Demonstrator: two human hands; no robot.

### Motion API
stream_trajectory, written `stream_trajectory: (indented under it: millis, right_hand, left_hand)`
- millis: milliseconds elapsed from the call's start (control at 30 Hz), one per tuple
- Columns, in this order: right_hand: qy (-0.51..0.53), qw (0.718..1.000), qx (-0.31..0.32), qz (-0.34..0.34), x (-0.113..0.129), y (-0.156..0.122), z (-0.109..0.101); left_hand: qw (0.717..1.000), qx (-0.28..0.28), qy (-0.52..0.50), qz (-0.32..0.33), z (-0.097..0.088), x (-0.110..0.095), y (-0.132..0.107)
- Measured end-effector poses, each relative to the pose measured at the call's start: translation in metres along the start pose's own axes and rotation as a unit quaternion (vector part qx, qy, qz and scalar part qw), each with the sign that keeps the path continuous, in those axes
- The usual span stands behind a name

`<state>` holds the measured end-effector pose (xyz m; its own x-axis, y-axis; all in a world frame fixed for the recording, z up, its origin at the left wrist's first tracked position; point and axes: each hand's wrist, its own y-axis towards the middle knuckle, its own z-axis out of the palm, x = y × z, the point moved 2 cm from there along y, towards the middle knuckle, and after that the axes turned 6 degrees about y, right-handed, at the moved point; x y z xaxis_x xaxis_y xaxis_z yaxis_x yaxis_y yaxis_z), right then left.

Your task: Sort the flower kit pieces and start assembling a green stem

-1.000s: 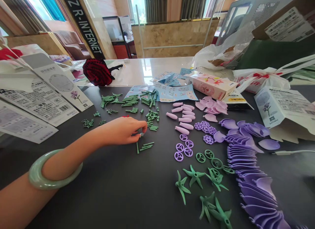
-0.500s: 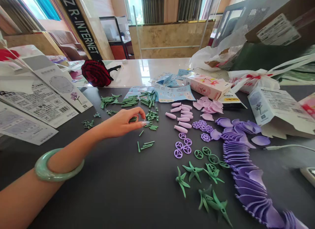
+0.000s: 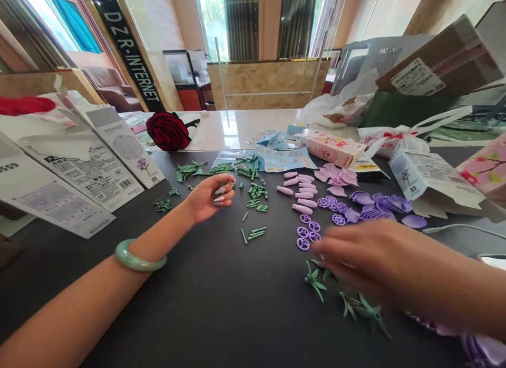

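My left hand (image 3: 209, 197), with a green bangle (image 3: 140, 257) on its wrist, is raised over the small green stem pieces (image 3: 258, 190). Its fingers are curled in toward the palm; whatever they may hold is too small to make out. On the right, my right hand (image 3: 367, 254) is smeared by motion, so its grip does not show. It hangs over the green star-shaped leaf parts (image 3: 315, 281) and hides the green rings and part of the row of purple petals (image 3: 377, 212). Purple spoked rings (image 3: 303, 232) lie just left of its fingertips.
Pale pink bud-shaped pieces (image 3: 306, 195) and pink petals (image 3: 336, 175) lie beyond. Blue printed sheets (image 3: 282, 158) and a pink box (image 3: 332, 146) are at the back. An opened white carton (image 3: 98, 173) stands left, near a dark red fabric rose (image 3: 168, 132). Another carton (image 3: 430, 173) lies right.
My right hand has come into view from the right, over the green parts. The fingers of my left hand have curled in, and its palm has turned. The view has tilted up slightly.
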<state>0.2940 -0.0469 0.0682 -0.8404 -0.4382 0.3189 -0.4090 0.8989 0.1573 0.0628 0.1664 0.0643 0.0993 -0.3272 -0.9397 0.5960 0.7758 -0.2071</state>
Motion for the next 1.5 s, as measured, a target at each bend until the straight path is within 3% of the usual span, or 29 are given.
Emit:
stream_trajectory:
  millis: [67,167,233,367,633,833,967,1067,1200,1333,1500]
  right_hand:
    - [-0.086,0.99,0.092,-0.056,0.01,0.067,-0.009]
    - [-0.156,0.977,0.125,-0.074,0.018,0.136,-0.001]
    - [-0.168,0.97,0.134,-0.115,0.018,0.157,0.012]
    - [-0.181,0.955,0.151,-0.179,0.012,0.169,0.032]
    - [-0.198,0.959,0.093,-0.178,0.007,0.168,0.039]
    - [-0.148,0.988,0.006,-0.046,0.018,0.139,0.0]
    - [-0.055,0.998,-0.041,-0.007,0.027,0.117,-0.017]
    - [0.035,0.997,-0.064,0.007,0.029,0.104,-0.016]
    - [0.197,0.974,-0.109,0.026,0.033,0.09,-0.012]
    - [0.313,0.936,-0.129,0.101,0.033,0.078,-0.008]
    - [0.406,0.892,-0.099,0.172,0.027,0.067,0.0]
  left_hand:
    - [0.999,-0.015,-0.029,-0.003,0.0,0.003,0.001]
    - [0.997,-0.042,-0.062,0.009,-0.001,0.006,0.003]
    - [0.995,-0.064,-0.077,0.026,-0.002,0.006,0.005]
    - [0.991,-0.095,-0.089,0.042,-0.006,0.006,0.008]
    - [0.991,-0.093,-0.08,0.046,-0.002,0.009,0.007]
    - [0.998,-0.049,-0.029,-0.018,0.014,0.015,-0.004]
    - [0.991,0.074,0.049,-0.097,0.035,0.022,-0.021]
    - [0.972,0.191,0.081,-0.109,0.048,0.027,-0.035]
    - [0.95,0.267,0.121,-0.102,0.055,0.03,-0.047]
    - [0.946,0.284,0.129,-0.091,0.059,0.033,-0.05]
    - [0.947,0.291,0.126,-0.059,0.063,0.033,-0.053]
